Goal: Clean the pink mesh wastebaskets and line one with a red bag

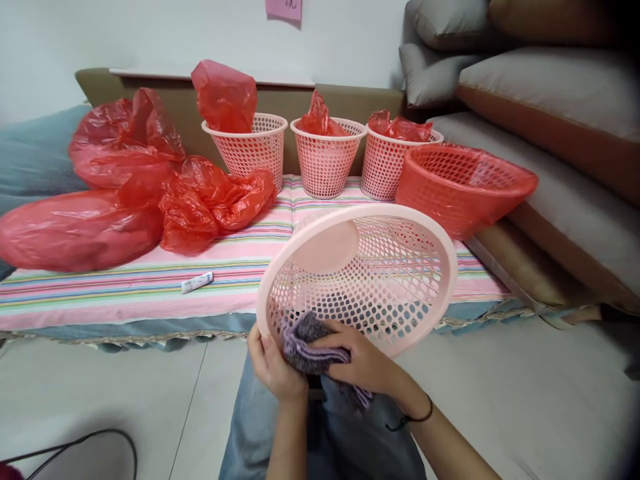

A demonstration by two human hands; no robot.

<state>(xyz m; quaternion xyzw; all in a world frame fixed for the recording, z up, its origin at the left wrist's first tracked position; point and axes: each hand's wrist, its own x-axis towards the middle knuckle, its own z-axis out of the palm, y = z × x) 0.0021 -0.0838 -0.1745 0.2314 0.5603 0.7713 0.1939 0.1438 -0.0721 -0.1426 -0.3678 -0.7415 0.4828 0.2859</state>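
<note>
A pale pink plastic basket (447,267) with a mesh wall is tilted over my lap, its mouth turned toward me. My left hand (277,370) grips its rim at the lower left, fingers wrapped round the outside. In my right hand (360,360) is a bunched grey and purple cloth (310,340), pressed against the basket's inner wall near the rim. Part of the cloth hangs below my palm. The fingertips of the right hand are partly sunk in its folds.
Three pink baskets (327,160) holding red plastic bags stand at the back of the striped seat cover (235,273). A red-bagged basket (465,193) leans at right beside stacked cushions (550,100). Red bags (90,227) and a small white tube (197,283) lie left. A black cable (110,432) crosses the floor.
</note>
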